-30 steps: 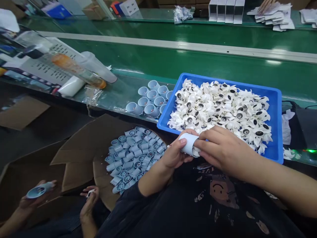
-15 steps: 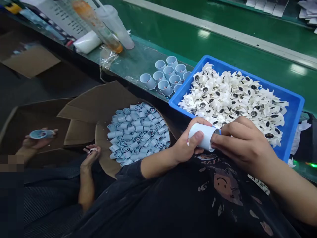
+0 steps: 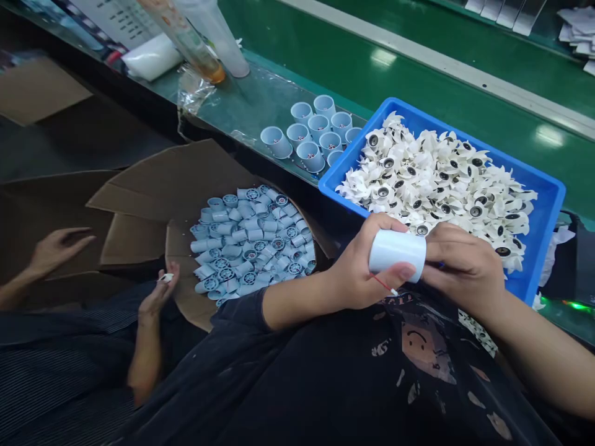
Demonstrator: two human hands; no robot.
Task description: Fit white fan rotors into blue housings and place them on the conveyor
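Observation:
My left hand is wrapped round a light blue plastic cylinder housing, held on its side. A short red wire with a small white plug hangs by my left thumb. At the right end of the housing, my right hand has its fingers bent together against the rim. What those fingers pinch is hidden. Just beyond both hands stands a blue tray heaped with white fan impellers that have dark hubs.
Several blue housings stand upright on the green bench, left of the tray. A cardboard box holds a heap of housings. Beside it are a co-worker's hands, one empty, one with a small white piece.
The housing in my left hand has turned, so its open end no longer faces me, and the red wire now shows. The co-worker's far hand no longer holds a blue housing.

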